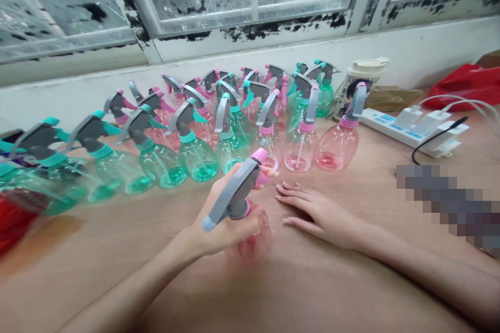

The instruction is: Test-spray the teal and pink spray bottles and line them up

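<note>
My left hand is wrapped round the neck of a pink spray bottle with a grey and pink trigger head. That bottle is at the near middle of the table, its head tilted toward the upper right. To the right of it, my right hand lies on the tabletop with its fingers stretched out, holding nothing. Just beyond both hands stands a front row of spray bottles, among them a green spray bottle and a pink spray bottle. The lower part of the held bottle is blurred.
Behind the front row stand several more pink and green spray bottles. A lidded cup, a white power strip with plugs and cables, and a red bag are at the right. Another red bag lies at the left edge. A window wall closes the back.
</note>
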`<state>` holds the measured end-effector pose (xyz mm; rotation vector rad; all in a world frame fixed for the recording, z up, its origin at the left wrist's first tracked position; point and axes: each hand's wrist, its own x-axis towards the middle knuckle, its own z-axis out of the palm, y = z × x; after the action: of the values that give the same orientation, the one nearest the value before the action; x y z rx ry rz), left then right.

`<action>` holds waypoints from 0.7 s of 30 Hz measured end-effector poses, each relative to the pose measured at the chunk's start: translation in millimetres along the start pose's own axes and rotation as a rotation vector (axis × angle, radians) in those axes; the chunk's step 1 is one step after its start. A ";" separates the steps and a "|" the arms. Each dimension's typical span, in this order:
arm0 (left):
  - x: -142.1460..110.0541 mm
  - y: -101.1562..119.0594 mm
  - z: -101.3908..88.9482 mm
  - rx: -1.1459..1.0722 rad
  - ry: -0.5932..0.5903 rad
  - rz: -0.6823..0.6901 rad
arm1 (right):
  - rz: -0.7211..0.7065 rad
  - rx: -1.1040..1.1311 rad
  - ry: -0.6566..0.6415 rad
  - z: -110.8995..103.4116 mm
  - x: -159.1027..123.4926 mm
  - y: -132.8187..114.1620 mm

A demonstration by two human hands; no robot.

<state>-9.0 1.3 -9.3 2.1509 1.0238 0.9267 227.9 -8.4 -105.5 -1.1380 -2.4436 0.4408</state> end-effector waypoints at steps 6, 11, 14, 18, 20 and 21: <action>-0.7 3.7 1.5 -0.054 0.015 0.009 | -0.009 0.029 0.028 0.3 -0.2 0.0; -3.3 16.0 2.6 -0.136 0.041 -0.069 | -0.009 0.032 0.024 0.4 -0.8 0.2; -5.0 14.1 3.4 -0.088 0.066 -0.073 | -0.010 0.038 0.038 0.9 -1.0 0.2; -7.0 3.8 4.7 -0.093 0.054 -0.069 | -0.010 0.044 0.043 0.9 -0.7 -0.1; -7.0 2.3 5.0 -0.092 0.049 -0.071 | -0.010 0.042 0.039 0.5 -0.5 -0.3; -6.7 3.0 4.8 -0.091 0.053 -0.059 | -0.010 0.038 0.036 0.4 -0.4 -0.4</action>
<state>-7.1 -6.8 -12.3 2.0204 1.0455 0.9880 227.7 -9.0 -105.8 -1.1077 -2.3993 0.4578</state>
